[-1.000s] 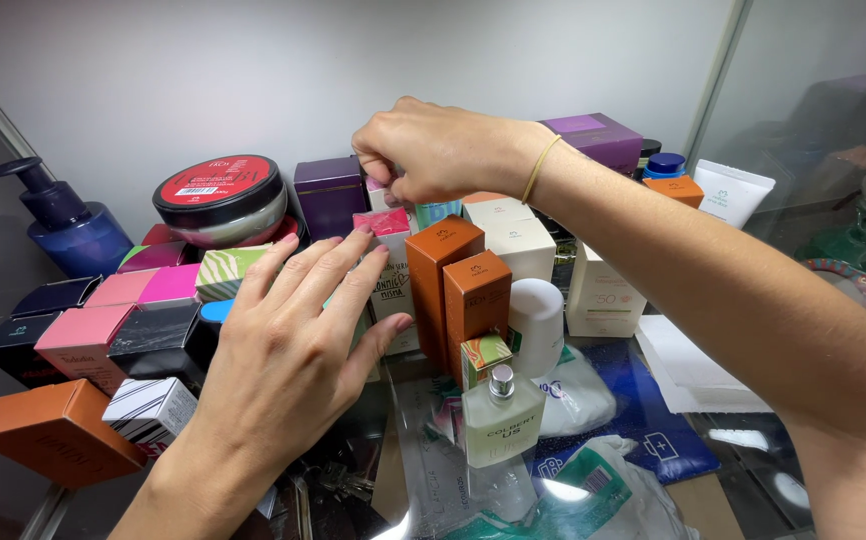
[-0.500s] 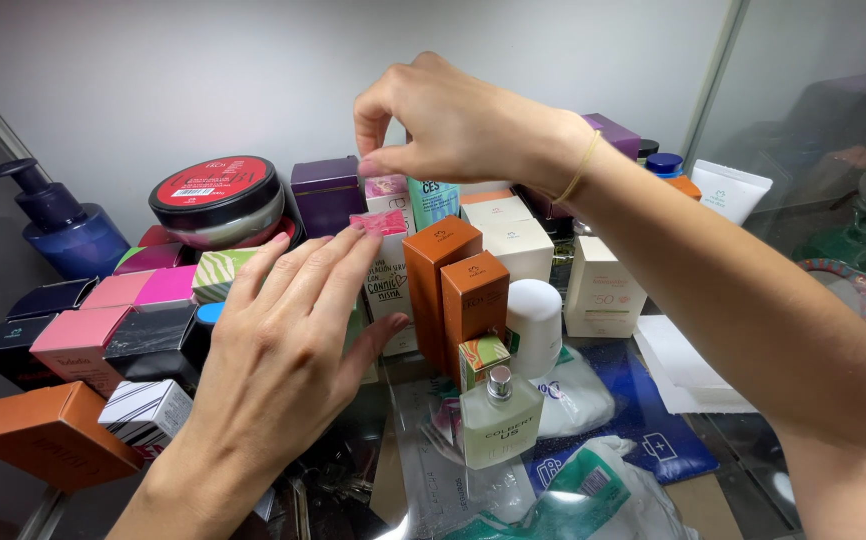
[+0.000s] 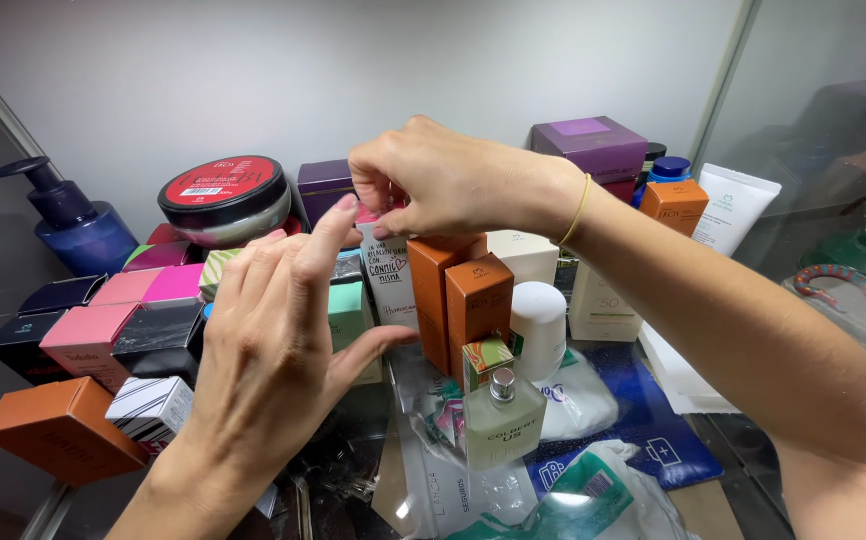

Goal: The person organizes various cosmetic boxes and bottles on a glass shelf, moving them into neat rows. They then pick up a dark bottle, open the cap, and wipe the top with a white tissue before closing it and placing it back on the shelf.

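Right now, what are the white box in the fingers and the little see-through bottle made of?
The white box, pinched at its top by the right hand, looks like matte card: flat printed faces, sharp folded edges. The bottle looks like clear glass, glossy and thick-walled, though it could be hard plastic; its cap looks like shiny metal. The left hand hovers by the box.
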